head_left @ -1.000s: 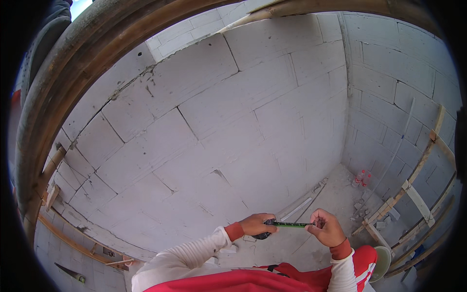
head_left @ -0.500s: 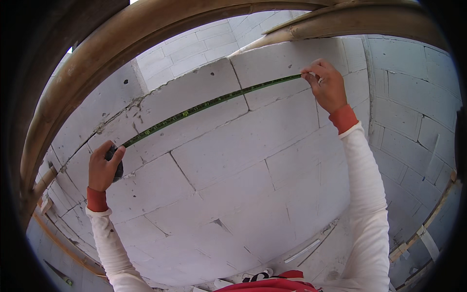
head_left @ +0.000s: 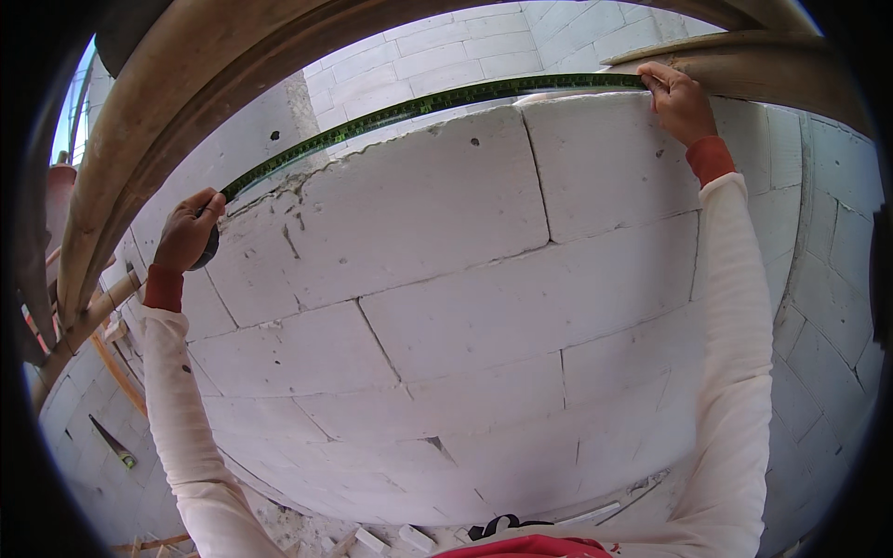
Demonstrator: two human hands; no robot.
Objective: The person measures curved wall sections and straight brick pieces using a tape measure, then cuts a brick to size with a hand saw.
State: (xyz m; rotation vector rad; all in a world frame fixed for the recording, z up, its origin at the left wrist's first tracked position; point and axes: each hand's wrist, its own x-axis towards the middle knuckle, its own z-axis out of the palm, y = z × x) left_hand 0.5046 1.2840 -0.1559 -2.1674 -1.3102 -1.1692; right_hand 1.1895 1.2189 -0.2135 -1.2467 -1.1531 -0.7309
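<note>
A green tape measure [head_left: 409, 108] stretches between my two hands along the top edge of the light grey block wall [head_left: 446, 270]. My left hand [head_left: 184, 232] is closed around its dark case, which mostly hides behind the fingers. At the other end, my right hand [head_left: 682, 104] pinches the blade's tip between thumb and fingers. The blade bows slightly upward in the fisheye picture. Close below my right hand lies the top course of blocks, with a vertical joint left of it.
Wooden poles [head_left: 177, 121] arch across the left and top, close above my hands. Another pole [head_left: 744, 70] lies behind my right hand. A handsaw [head_left: 113, 442] rests at the lower left. Block offcuts [head_left: 416, 538] lie at the wall's foot. A second block wall [head_left: 837, 251] stands at right.
Both hands have risen with the stretched tape, from across the wall's face to its top edge. The view has shifted too, and the wall sits lower and further right.
</note>
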